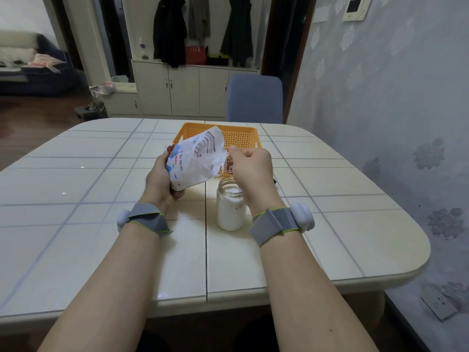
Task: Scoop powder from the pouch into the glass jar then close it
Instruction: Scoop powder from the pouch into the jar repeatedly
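Note:
A white printed pouch [193,160] is lifted off the table and tilted, its opening toward the right. My left hand [160,180] grips its lower end. My right hand [250,168] is fisted at the pouch's mouth, thumb and fingers pinching something there; whether it is a scoop handle or the pouch edge is hidden. Below that hand stands an open glass jar [230,212], nearly full of white powder. No lid is visible.
An orange perforated basket [238,135] sits behind the pouch on the tiled table [101,212]. A small dark object [274,181] peeks out beside my right wrist. A blue chair [255,97] stands at the far side, a wall close on the right.

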`<state>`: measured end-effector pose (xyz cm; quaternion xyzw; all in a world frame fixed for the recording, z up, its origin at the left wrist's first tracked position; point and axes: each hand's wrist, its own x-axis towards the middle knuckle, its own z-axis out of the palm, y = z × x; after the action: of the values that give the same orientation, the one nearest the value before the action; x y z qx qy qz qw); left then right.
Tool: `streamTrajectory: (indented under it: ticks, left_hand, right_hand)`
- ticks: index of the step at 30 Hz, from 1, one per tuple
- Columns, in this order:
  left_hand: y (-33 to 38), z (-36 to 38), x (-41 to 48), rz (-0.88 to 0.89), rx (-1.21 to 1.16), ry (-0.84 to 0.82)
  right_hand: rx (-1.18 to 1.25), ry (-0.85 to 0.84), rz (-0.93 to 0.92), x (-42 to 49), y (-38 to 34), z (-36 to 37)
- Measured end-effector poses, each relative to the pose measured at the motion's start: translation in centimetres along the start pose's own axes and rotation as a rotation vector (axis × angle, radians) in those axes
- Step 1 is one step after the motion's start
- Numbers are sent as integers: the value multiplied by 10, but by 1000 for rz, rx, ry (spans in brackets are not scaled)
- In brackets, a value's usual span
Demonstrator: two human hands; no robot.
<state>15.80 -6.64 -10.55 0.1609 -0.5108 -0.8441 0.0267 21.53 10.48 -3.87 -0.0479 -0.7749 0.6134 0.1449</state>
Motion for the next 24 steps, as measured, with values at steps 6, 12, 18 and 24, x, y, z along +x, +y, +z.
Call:
streamTrajectory:
  ticks: [6,12,18,24]
  left_hand:
    - [-1,-3,3,7,24,5]
    - [-3,-7,6,10,18,14]
    - [-4,-7,7,15,-18,51]
    - [-3,-7,8,21,-14,82]
  right_hand:
    - [86,70,59,4,6,-8]
    - [109,102,80,1,6,-21]
    - [178,141,100,1,5,-42]
    - [227,165,101,-5,2,-61]
